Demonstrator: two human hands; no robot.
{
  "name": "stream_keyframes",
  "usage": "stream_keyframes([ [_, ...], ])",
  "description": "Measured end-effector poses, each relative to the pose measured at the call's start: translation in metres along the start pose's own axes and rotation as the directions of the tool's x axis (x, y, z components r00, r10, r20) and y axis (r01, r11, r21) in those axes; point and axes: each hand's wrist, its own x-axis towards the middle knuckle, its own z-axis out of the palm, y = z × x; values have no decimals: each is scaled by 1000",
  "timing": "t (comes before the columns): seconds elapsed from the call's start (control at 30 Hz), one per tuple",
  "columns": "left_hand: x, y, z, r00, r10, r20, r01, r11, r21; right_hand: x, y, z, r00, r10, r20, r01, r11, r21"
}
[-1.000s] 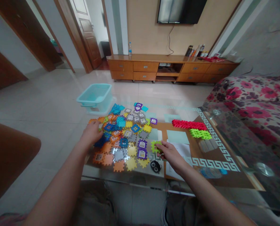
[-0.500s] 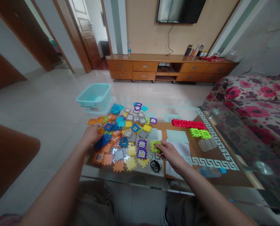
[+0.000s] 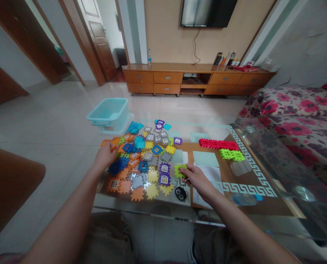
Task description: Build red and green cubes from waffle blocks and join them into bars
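Many flat toothed puzzle tiles, orange, blue, yellow, grey and purple, lie spread over the left part of a glass table (image 3: pixel 251 172). My right hand (image 3: pixel 195 176) pinches a lime green tile (image 3: pixel 180 171) just right of two purple window tiles (image 3: pixel 164 173). At the pile's left edge, by the orange tiles (image 3: pixel 116 140), is my left hand (image 3: pixel 106 156); its fingertips are partly hidden, and whether they hold a tile is not visible. Farther right lie a row of red tiles (image 3: pixel 218 144) and a shorter stack of lime green ones (image 3: pixel 231 154).
A turquoise bin (image 3: pixel 108 114) stands beyond the table's left side. Near my right hand is a round black object (image 3: pixel 181 193), with papers (image 3: pixel 206 159) beside it. A plastic bottle (image 3: pixel 244 199) shows at the right. A flowered sofa (image 3: pixel 298 106) stands farther right.
My left hand has shifted slightly up and left along the pile's edge. My right hand still holds the lime green tile in nearly the same place. The view has moved slightly.
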Motion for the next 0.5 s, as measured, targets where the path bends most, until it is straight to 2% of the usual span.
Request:
stream_keyframes([
  [0.13, -2, 5, 0, 998, 31, -56, -33, 999, -33, 1, 0, 0, 1000, -17, -2, 17, 1000, -9],
  [0.33, -3, 9, 3, 997, 64, -50, -65, 998, -15, 1, 1, -1, 999, -42, -11, 41, 999, -35],
  [0.5, -6, 10, -4, 1000, -24, -1, 24, 1000, 9, 1, 1, -1, 998, -63, -8, 62, 996, -56],
])
